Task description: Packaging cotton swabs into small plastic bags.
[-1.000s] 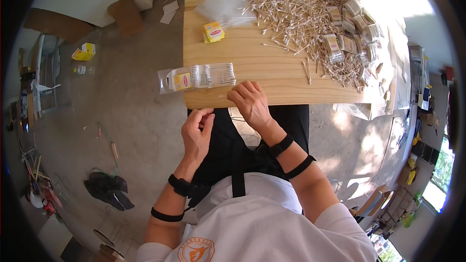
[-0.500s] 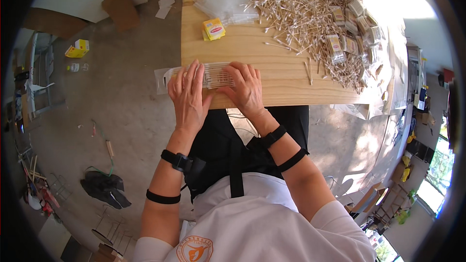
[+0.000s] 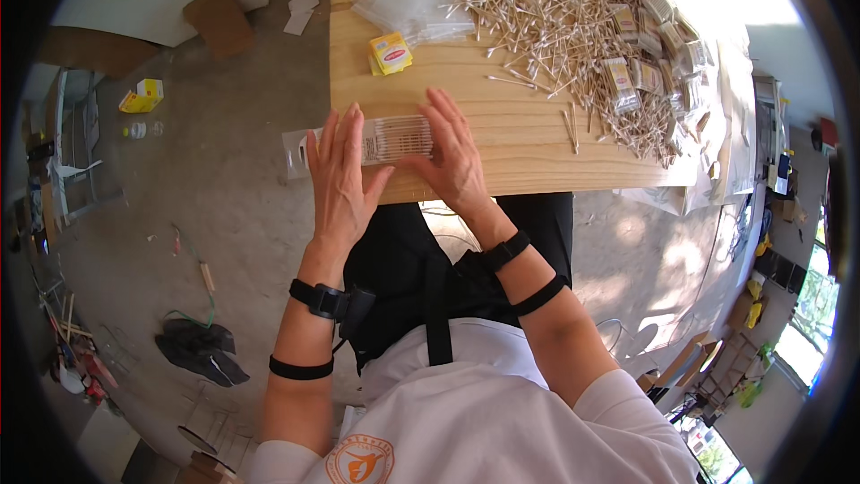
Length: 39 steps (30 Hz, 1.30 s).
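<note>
A clear plastic bag of cotton swabs (image 3: 401, 139) lies near the front left edge of the wooden table, its swabs side by side. Its loose, flat end sticks out past the table's left edge. My left hand (image 3: 338, 166) rests over the left part of the bag, fingers stretched out and thumb apart. At the bag's right end stands my right hand (image 3: 455, 152), fingers straight and raised, thumb spread toward the near side. Neither hand grips the bag. My left palm hides part of it.
A big heap of loose cotton swabs (image 3: 546, 9) covers the table's far side. Filled small packs (image 3: 621, 85) lie at its right. Beyond my hands are small yellow cards (image 3: 391, 54) and empty clear bags (image 3: 417, 2). Two stray swabs (image 3: 571, 127) lie right of my right hand.
Both hands have loosened from the bag. The right hand's fingers have straightened and lifted off its right end, and the left thumb has moved away from the swabs.
</note>
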Tool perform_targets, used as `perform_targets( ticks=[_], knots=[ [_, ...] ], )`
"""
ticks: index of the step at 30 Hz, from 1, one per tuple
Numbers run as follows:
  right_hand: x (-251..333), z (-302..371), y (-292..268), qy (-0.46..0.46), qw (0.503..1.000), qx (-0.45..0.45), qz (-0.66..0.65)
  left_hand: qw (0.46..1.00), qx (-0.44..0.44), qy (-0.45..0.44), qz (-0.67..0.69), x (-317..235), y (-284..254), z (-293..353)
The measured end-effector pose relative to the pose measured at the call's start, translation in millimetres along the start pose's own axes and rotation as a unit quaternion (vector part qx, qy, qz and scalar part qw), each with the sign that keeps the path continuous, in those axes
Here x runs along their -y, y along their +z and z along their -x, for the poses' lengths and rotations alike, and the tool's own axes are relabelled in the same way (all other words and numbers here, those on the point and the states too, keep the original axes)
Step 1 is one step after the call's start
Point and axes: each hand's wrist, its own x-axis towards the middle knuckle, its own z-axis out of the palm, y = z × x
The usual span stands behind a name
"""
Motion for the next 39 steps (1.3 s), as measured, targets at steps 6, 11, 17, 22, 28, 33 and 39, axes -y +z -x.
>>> perform_targets(
  ticks=[6, 11, 17, 22, 28, 33, 39],
  knots=[
    [13, 12, 16, 0.142, 0.93, -0.168, -0.295, 0.999, 0.018, 0.04, 0.017, -11, 16, 2],
    [-2, 12, 35, 0.128, 0.898, -0.18, -0.38, 0.997, 0.013, 0.061, 0.049, -23, 37, -9],
    [14, 6, 37, 0.143, 0.899, -0.165, -0.379, 0.997, 0.023, 0.058, 0.039, -18, 41, -8],
    [17, 4, 35, 0.148, 0.901, -0.166, -0.372, 0.996, 0.029, 0.062, 0.048, -15, 31, -6],
    [25, 11, 2, -0.016, 0.984, 0.102, 0.143, 1.0, 0.008, 0.013, -0.012, 8, -13, 22],
    [15, 8, 12, -0.036, 0.963, 0.159, 0.215, 0.994, 0.068, 0.01, -0.086, 23, -28, 27],
    [15, 8, 17, -0.041, 0.952, 0.172, 0.25, 0.982, 0.146, 0.039, -0.11, 39, -18, 17]
  ],
)
